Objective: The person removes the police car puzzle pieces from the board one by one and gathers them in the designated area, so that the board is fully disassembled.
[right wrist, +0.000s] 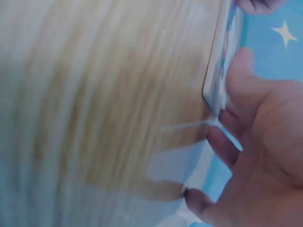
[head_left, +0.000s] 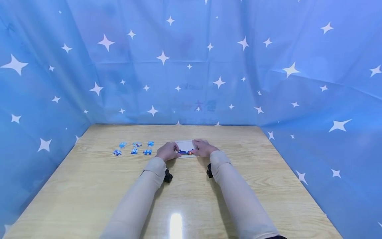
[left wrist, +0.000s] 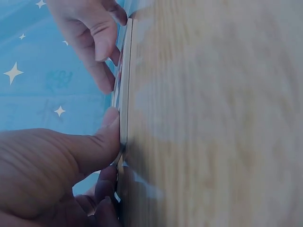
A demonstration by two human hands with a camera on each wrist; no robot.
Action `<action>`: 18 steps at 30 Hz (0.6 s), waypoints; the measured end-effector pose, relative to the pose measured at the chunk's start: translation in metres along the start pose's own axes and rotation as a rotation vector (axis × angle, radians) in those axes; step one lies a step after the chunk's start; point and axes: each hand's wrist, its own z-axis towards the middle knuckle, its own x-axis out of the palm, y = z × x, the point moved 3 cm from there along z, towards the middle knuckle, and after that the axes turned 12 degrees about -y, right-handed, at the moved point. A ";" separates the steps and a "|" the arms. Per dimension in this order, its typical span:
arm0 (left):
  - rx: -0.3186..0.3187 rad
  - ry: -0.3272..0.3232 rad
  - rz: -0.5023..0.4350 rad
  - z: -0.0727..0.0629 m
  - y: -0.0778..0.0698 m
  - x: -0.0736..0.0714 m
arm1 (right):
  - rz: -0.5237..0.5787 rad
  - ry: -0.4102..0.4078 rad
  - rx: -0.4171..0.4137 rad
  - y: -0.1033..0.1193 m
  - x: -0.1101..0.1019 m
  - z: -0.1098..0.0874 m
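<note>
A thin puzzle board lies on the table, its inside mostly white, with joined dark blue pieces bearing an orange spot along its near side. My left hand holds the board's left end, thumb at the near edge and the other fingers bent round the corner. At the opposite end my right hand grips the board, thumb over the near pieces and index finger by the corner. Its remaining fingers spread down to the tabletop. Both hands cover the board's ends.
Several loose blue puzzle pieces lie in two rows left of the board. The wooden table ends at a blue curtain with white stars at the back and both sides.
</note>
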 end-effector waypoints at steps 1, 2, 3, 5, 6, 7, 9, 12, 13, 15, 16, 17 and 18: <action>0.005 0.000 0.002 0.000 -0.001 -0.001 | -0.017 -0.009 0.011 0.001 -0.001 0.001; 0.005 -0.001 0.000 0.001 -0.002 -0.002 | -0.030 -0.022 0.015 0.001 -0.001 0.001; 0.008 -0.002 0.002 0.002 -0.002 -0.002 | -0.045 -0.033 0.018 0.001 -0.001 0.002; 0.011 -0.009 0.000 0.004 -0.003 -0.001 | -0.064 -0.054 0.016 0.002 -0.002 0.003; 0.014 -0.014 0.002 0.005 -0.003 0.000 | -0.066 -0.060 0.020 0.002 -0.002 0.004; 0.013 -0.018 0.004 0.006 -0.003 0.001 | -0.065 -0.063 0.025 0.001 -0.002 0.005; 0.005 -0.019 0.013 0.007 -0.004 0.003 | -0.058 -0.062 0.036 0.001 -0.002 0.005; -0.016 -0.023 0.024 0.007 -0.005 0.006 | -0.043 -0.058 0.056 0.001 0.001 0.006; -0.025 -0.023 0.023 0.007 -0.005 0.007 | -0.039 -0.061 0.060 0.001 0.002 0.007; -0.039 -0.022 0.027 0.005 -0.005 0.007 | -0.045 -0.054 0.069 0.001 0.006 0.008; -0.044 -0.022 0.027 0.004 -0.004 0.008 | -0.046 -0.052 0.072 0.002 0.008 0.009; -0.048 -0.023 0.025 0.003 -0.003 0.008 | -0.050 -0.050 0.074 0.002 0.010 0.010; -0.052 -0.022 0.018 0.002 -0.002 0.008 | -0.055 -0.051 0.071 0.002 0.012 0.010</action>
